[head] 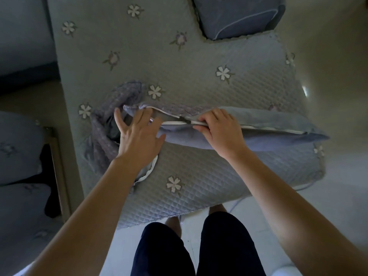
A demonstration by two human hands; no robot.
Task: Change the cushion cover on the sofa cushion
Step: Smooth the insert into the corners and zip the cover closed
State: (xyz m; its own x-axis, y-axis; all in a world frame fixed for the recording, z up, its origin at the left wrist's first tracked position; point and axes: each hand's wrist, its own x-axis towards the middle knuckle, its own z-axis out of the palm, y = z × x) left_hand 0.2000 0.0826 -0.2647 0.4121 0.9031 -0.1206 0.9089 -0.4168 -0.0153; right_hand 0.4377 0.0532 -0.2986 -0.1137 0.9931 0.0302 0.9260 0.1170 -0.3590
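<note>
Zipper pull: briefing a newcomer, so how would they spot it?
On the flowered quilted sofa seat lies a blue cushion with a white zip line along its top. The zipper pull, beside the right hand, is the only dark tab on that line.

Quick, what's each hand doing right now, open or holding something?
Left hand: open, fingers spread, at the end of the cushion cover.
Right hand: closed, pinching the cushion cover beside the zipper.
</note>
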